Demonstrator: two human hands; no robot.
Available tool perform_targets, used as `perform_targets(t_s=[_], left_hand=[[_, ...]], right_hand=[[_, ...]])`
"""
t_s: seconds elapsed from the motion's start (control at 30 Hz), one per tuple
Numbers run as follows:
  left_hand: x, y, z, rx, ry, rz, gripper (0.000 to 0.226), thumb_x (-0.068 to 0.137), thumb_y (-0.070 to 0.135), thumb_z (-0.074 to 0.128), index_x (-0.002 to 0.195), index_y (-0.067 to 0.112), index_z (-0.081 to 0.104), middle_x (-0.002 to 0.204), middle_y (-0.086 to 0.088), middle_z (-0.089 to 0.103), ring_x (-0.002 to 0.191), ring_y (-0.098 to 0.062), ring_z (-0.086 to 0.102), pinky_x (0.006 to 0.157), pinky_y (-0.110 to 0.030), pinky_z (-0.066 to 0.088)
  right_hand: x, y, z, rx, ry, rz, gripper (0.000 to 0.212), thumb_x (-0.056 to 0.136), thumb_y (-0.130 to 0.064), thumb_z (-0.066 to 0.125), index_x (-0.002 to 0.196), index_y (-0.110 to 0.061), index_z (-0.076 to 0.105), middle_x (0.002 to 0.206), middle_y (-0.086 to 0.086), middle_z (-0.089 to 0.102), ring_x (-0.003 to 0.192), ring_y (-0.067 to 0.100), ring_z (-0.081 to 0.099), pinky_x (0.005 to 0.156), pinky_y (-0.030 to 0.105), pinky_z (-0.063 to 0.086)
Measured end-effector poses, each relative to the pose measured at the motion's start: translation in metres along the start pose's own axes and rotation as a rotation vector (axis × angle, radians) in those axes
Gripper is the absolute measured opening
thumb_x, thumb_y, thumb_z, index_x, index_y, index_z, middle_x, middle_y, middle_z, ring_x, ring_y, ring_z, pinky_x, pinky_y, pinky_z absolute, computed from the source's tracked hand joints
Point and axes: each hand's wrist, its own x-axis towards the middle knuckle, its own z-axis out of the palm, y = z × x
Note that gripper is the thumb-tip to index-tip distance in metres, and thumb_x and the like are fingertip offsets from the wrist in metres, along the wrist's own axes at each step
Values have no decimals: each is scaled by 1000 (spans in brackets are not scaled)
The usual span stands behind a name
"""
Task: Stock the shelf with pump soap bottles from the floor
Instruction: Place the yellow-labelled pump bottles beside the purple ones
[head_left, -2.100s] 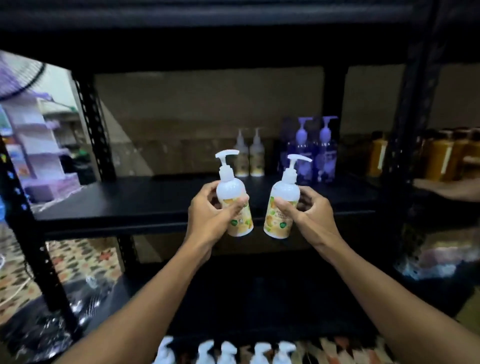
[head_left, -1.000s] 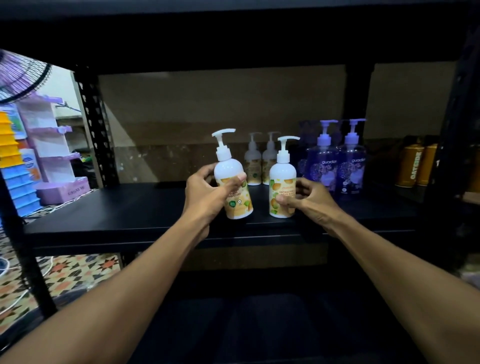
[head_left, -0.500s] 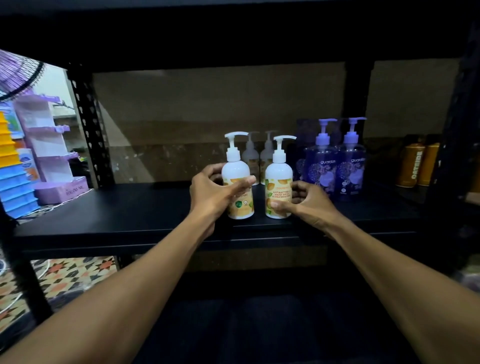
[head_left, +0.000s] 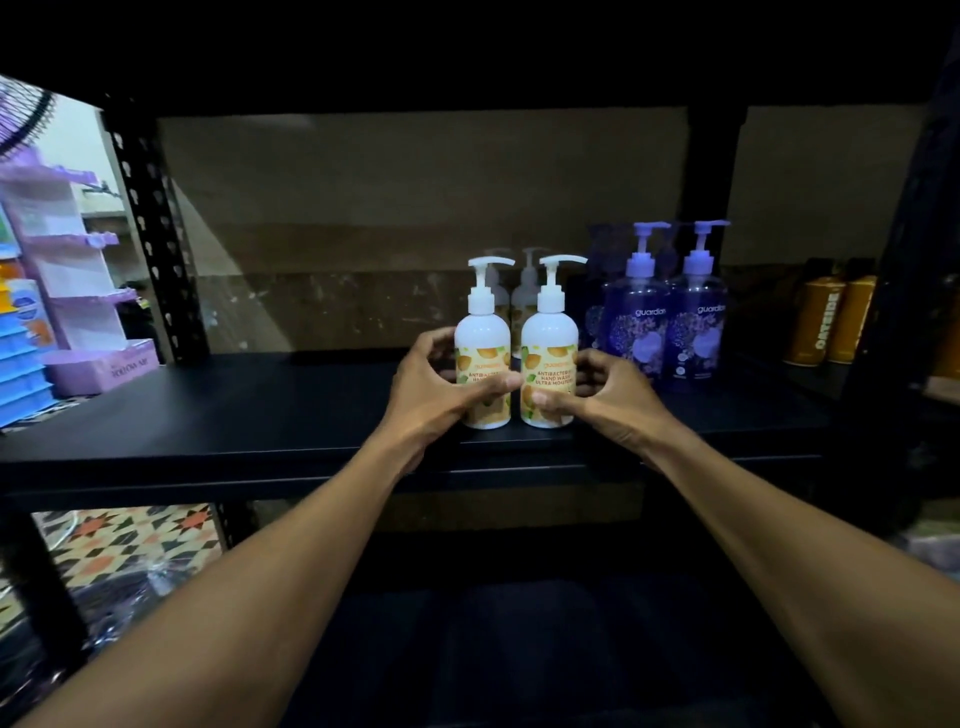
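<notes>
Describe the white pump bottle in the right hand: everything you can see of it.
The white pump bottle looks like glossy plastic, round-shouldered, with a white pump whose spout points right. Its label shows orange fruit, green leaves and the words HAND WASH. It stands upright near the front edge of the black shelf. The right hand grips its lower half, thumb across the label. A twin bottle stands close at its left; contact cannot be told.

Glossy white plastic hand-wash bottles (head_left: 482, 332) stand on a matt black shelf (head_left: 260, 415); purple bottles (head_left: 636, 322) are translucent plastic.
</notes>
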Motion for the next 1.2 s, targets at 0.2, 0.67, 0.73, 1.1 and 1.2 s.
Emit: perform_targets(t_s=[0.2,0.67,0.73,1.1,1.2], left_hand=[[-2,0,-12,-51,-121,-118,70,67,14,96,128,23,61,123,-1,70,107,-11,70,73,-18,57],[-5,0,-8,-84,-100,-115,70,71,9,94,133,18,62,119,2,72,105,-7,70,69,-13,56],[-5,1,-9,-90,-104,-125,69,72,8,93,133,16,62,118,0,73,105,-9,71,70,-14,57],[-5,0,-9,-91,-101,-129,71,73,8,92,137,15,62,121,-2,74,106,-10,72,77,-21,57],[-6,1,-8,-87,-98,-127,73,72,10,93,138,15,61,123,-2,73,107,-10,71,77,-20,56]], right_hand=[[-3,-2,-1,39,25,11,75,64,-39,90,130,-18,61,121,-4,69,109,9,66,100,35,53],[-7,-6,1,68,45,11,75,64,-38,91,129,-17,63,118,-4,71,106,7,68,95,30,56],[-6,-5,1,60,43,8,70,68,-34,91,129,-17,62,119,-4,70,105,7,67,89,26,56],[-8,-8,3,48,51,14,63,72,-30,90,128,-18,62,111,-9,69,102,4,66,80,19,53],[-9,-8,3,50,56,17,63,72,-30,90,127,-18,62,110,-9,69,102,4,67,82,20,54]])
